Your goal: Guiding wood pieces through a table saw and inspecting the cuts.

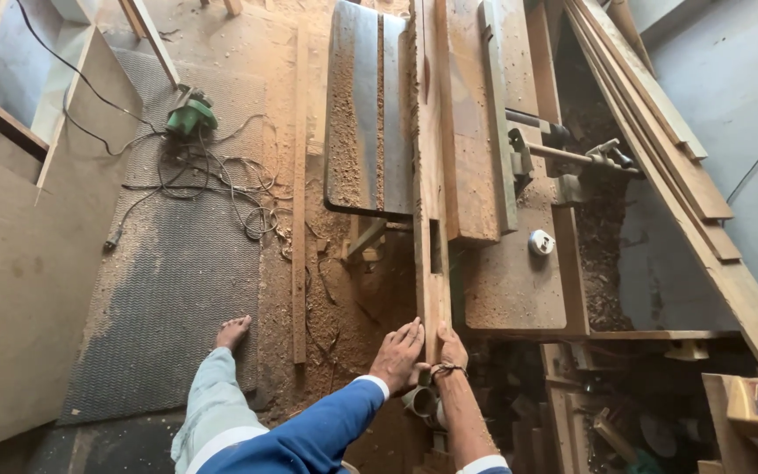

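Sawdust-covered workshop floor (221, 53), rubber mat (177, 290) at 9 o'clock. Long plank (430, 175) lies lengthwise on machine desk (366, 114), running toward 12 o'clock. Left hand (396, 355) flat, fingers spread against plank's near end; right hand (451, 347) pressed on same end, seemingly steadying it. Green power tool (190, 114) at 10 o'clock, cord tangled.

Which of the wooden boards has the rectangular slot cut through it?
The long narrow board that both hands, left and right, press at its near end. The stacked planks leaning at right show no slot.
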